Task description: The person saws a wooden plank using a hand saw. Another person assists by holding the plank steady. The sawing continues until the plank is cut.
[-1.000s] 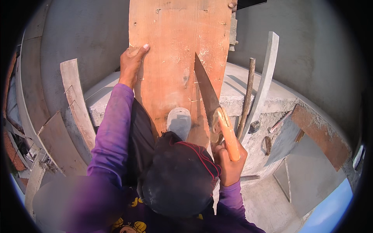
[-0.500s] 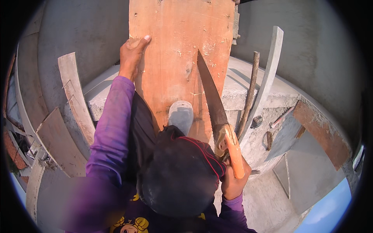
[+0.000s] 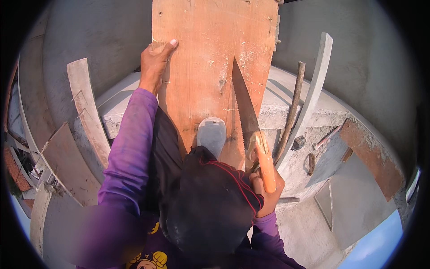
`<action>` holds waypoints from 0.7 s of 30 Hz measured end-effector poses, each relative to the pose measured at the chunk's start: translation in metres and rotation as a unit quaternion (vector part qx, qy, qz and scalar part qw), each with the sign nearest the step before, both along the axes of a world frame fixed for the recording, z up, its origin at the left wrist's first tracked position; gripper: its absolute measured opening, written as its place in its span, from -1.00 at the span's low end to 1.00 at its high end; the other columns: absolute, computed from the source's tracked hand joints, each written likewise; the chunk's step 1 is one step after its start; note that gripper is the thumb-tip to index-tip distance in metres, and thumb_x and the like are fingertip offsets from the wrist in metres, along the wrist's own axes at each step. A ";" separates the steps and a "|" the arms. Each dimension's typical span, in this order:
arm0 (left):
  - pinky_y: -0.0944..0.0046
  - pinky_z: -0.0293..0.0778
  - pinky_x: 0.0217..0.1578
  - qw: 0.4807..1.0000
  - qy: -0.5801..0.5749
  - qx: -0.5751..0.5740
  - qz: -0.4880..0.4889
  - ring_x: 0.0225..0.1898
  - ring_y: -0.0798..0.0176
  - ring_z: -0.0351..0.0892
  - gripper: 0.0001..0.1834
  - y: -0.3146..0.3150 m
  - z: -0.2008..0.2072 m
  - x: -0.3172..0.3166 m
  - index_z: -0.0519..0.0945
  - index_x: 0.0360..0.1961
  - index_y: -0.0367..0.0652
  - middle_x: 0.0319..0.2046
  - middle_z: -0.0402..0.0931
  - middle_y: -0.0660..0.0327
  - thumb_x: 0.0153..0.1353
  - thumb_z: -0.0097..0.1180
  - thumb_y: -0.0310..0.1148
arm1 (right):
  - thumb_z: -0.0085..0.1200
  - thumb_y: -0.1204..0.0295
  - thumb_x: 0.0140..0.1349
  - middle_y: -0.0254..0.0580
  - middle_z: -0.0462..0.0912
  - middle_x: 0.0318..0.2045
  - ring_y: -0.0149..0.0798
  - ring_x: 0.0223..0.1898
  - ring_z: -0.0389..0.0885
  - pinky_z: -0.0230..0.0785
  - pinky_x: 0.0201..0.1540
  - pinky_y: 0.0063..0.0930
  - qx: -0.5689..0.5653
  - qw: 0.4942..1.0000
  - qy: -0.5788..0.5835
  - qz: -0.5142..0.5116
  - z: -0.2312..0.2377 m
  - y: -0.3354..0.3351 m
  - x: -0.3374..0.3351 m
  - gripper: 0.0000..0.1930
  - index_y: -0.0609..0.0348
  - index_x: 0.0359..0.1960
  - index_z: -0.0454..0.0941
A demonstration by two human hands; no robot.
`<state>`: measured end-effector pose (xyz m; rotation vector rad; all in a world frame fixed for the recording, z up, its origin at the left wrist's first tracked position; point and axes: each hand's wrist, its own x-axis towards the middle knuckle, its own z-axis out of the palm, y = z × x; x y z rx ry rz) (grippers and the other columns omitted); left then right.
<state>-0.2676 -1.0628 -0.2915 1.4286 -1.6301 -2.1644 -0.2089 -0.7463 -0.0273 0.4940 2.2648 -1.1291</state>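
Note:
A flat reddish-brown wooden board point(image 3: 197, 80) stretches away in front of me. My left hand point(image 3: 154, 65) grips its left edge, thumb on top and fingers hidden beyond the edge. Wrapped round the orange-brown wooden handle of a handsaw point(image 3: 245, 98) is my right hand point(image 3: 268, 193), low on the right. The toothed blade slants up and left, its far end meeting the board right of the middle. Whether that end passes through the wood I cannot tell. Pale sawdust and shavings lie around it. A grey shoe tip point(image 3: 212, 136) rests on the board.
A concrete ledge point(image 3: 309, 117) runs beneath the board. On the right lean a round wooden pole point(image 3: 293, 105) and a pale plank point(image 3: 316, 80); another plank point(image 3: 87, 103) with bent wires or nails stands on the left. A dark cap point(image 3: 206, 206) covers the lower middle.
My right hand has pushed the saw handle forward, and less of the blade shows above the board. My left hand keeps its hold. The whole view has shifted slightly.

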 end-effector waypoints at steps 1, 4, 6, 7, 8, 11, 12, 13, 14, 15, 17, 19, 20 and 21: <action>0.23 0.66 0.00 1.000 0.001 -0.011 -0.003 -0.08 0.22 0.78 -0.47 0.001 -0.004 -0.004 0.69 0.05 -0.37 -0.07 0.77 0.04 0.27 0.58 -0.18 | 0.12 0.56 0.24 -0.28 0.67 -0.37 -0.47 -0.34 0.55 0.47 -0.22 -0.47 -0.003 1.000 0.007 0.003 -0.020 0.003 -0.004 -0.61 0.40 0.10 0.71; 0.24 0.64 0.00 0.999 -0.024 -0.015 -0.027 -0.09 0.23 0.77 -0.47 0.014 0.002 -0.013 0.69 0.06 -0.37 -0.07 0.77 0.05 0.26 0.58 -0.17 | 0.12 0.57 0.27 -0.33 0.59 -0.48 -0.49 -0.51 0.46 0.34 -0.41 -0.50 -0.039 0.998 0.053 0.003 -0.104 -0.032 -0.071 -0.86 0.36 -0.19 0.62; 0.25 0.62 0.01 0.999 -0.023 -0.009 -0.021 -0.08 0.24 0.76 -0.47 0.007 0.007 -0.014 0.70 0.06 -0.36 -0.06 0.77 0.06 0.26 0.58 -0.17 | 0.10 0.58 0.29 -0.38 0.52 -0.59 -0.50 -0.66 0.41 0.22 -0.59 -0.55 -0.047 0.996 0.077 0.014 -0.104 -0.047 -0.082 -0.95 0.31 -0.29 0.57; 0.25 0.61 0.02 1.000 -0.007 0.006 -0.012 -0.08 0.24 0.75 -0.47 0.004 0.009 -0.012 0.70 0.06 -0.36 -0.06 0.77 0.07 0.26 0.58 -0.17 | 0.11 0.57 0.29 -0.39 0.51 -0.59 -0.51 -0.66 0.40 0.21 -0.60 -0.56 -0.059 0.996 0.069 -0.009 -0.088 -0.038 -0.072 -0.95 0.30 -0.28 0.58; 0.26 0.60 0.02 1.000 -0.001 0.021 0.003 -0.08 0.25 0.74 -0.48 0.003 0.007 -0.003 0.71 0.06 -0.36 -0.06 0.77 0.08 0.26 0.58 -0.17 | 0.11 0.57 0.29 -0.40 0.50 -0.60 -0.52 -0.67 0.39 0.20 -0.61 -0.56 -0.070 0.996 0.049 -0.027 -0.069 -0.026 -0.057 -0.95 0.29 -0.28 0.58; 0.23 0.62 0.04 0.998 -0.056 -0.039 -0.017 -0.05 0.23 0.76 -0.47 0.001 0.007 -0.002 0.71 0.07 -0.37 -0.04 0.77 0.07 0.26 0.57 -0.18 | 0.06 0.63 0.21 -0.28 0.66 -0.35 -0.43 -0.32 0.60 0.52 -0.16 -0.48 0.043 0.998 -0.023 0.030 0.052 -0.012 -0.008 -0.48 0.41 0.25 0.66; 0.23 0.62 0.04 0.998 -0.046 -0.033 -0.012 -0.04 0.23 0.76 -0.46 0.003 0.004 0.001 0.71 0.08 -0.38 -0.04 0.77 0.07 0.26 0.58 -0.18 | 0.06 0.63 0.21 -0.26 0.68 -0.33 -0.42 -0.31 0.61 0.53 -0.14 -0.49 0.075 0.995 0.003 0.072 0.060 -0.004 0.004 -0.48 0.42 0.25 0.66; 0.23 0.62 0.05 0.999 -0.034 -0.027 -0.006 -0.04 0.22 0.76 -0.45 0.002 -0.003 0.002 0.70 0.09 -0.38 -0.04 0.77 0.07 0.26 0.58 -0.17 | 0.06 0.63 0.20 -0.25 0.69 -0.32 -0.42 -0.30 0.62 0.53 -0.13 -0.50 0.105 0.987 0.031 0.116 0.062 0.001 0.013 -0.47 0.42 0.25 0.66; 0.22 0.62 0.06 1.000 -0.016 -0.023 -0.003 -0.04 0.22 0.76 -0.44 0.002 -0.005 -0.002 0.70 0.09 -0.39 -0.04 0.78 0.07 0.25 0.58 -0.17 | 0.06 0.63 0.21 -0.26 0.68 -0.32 -0.42 -0.30 0.62 0.52 -0.13 -0.50 0.086 0.991 0.030 0.096 0.050 0.004 0.013 -0.50 0.43 0.22 0.66; 0.23 0.62 0.05 1.000 -0.008 -0.011 -0.003 -0.04 0.22 0.76 -0.43 0.005 -0.004 -0.003 0.70 0.09 -0.39 -0.04 0.77 0.07 0.25 0.59 -0.16 | 0.06 0.63 0.22 -0.26 0.68 -0.33 -0.43 -0.31 0.61 0.51 -0.14 -0.51 0.068 0.994 0.029 0.078 0.037 0.006 0.012 -0.54 0.44 0.18 0.67; 0.23 0.62 0.05 1.000 0.011 0.015 0.001 -0.05 0.23 0.76 -0.41 0.010 0.006 -0.008 0.70 0.09 -0.40 -0.05 0.77 0.08 0.24 0.59 -0.14 | 0.09 0.59 0.27 -0.33 0.60 -0.42 -0.48 -0.36 0.53 0.44 -0.25 -0.48 -0.034 0.999 -0.025 -0.018 -0.045 0.003 -0.025 -0.77 0.43 -0.09 0.67; 0.24 0.63 0.02 1.000 0.011 -0.008 -0.003 -0.08 0.24 0.76 -0.41 0.015 0.002 -0.012 0.70 0.08 -0.38 -0.06 0.77 0.08 0.24 0.60 -0.13 | 0.12 0.55 0.28 -0.38 0.53 -0.50 -0.52 -0.46 0.46 0.33 -0.39 -0.49 -0.055 0.997 0.034 -0.033 -0.085 -0.020 -0.050 -0.92 0.34 -0.26 0.58; 0.24 0.64 0.00 1.000 0.009 -0.024 -0.004 -0.09 0.24 0.76 -0.42 0.010 -0.001 -0.013 0.70 0.07 -0.38 -0.07 0.77 0.07 0.23 0.60 -0.12 | 0.10 0.56 0.28 -0.38 0.51 -0.54 -0.53 -0.53 0.44 0.27 -0.47 -0.52 -0.064 0.996 0.047 -0.033 -0.083 -0.031 -0.053 -0.95 0.30 -0.31 0.55; 0.23 0.64 0.00 1.000 0.000 -0.022 -0.006 -0.09 0.23 0.77 -0.43 0.009 -0.001 -0.004 0.70 0.07 -0.37 -0.07 0.77 0.07 0.24 0.59 -0.13 | 0.07 0.57 0.29 -0.38 0.50 -0.57 -0.54 -0.60 0.42 0.22 -0.55 -0.55 -0.067 0.996 0.045 -0.027 -0.078 -0.037 -0.054 -0.95 0.26 -0.36 0.53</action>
